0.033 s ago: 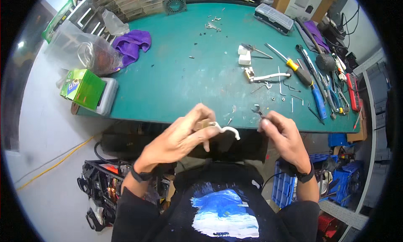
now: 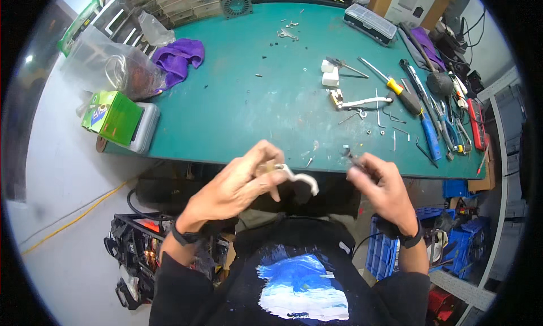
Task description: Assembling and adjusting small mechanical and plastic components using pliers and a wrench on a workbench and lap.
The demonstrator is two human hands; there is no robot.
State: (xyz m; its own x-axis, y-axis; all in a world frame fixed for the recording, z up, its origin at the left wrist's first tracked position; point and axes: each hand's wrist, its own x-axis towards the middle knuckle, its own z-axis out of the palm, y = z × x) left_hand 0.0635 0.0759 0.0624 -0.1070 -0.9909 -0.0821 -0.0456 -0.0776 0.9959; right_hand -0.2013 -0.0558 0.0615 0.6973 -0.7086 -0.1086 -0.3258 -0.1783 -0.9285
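Observation:
My left hand (image 2: 240,182) is closed on a white hook-shaped part (image 2: 306,182), whose curved end sticks out to the right past my fingertips. A brassy piece at its base is partly hidden by my fingers. To the right, my right hand (image 2: 382,179) grips a small open-ended wrench (image 2: 349,153) between thumb and fingers. The wrench is blurred, and its jaw points up and left, apart from the hook. Both hands are at the near edge of the green bench mat (image 2: 237,114). On the mat between them lies a small screw (image 2: 310,162).
Screwdrivers, pliers and hex keys crowd the right side around a yellow-handled screwdriver (image 2: 395,86). White blocks (image 2: 330,77) and a white lever part (image 2: 365,102) lie beside them. At left stand a green box (image 2: 112,118) and a purple cloth (image 2: 180,60). A black case (image 2: 369,25) sits at the back.
The hook in my left hand has shifted slightly left and tilted. The wrench in my right hand has turned a little and is more blurred.

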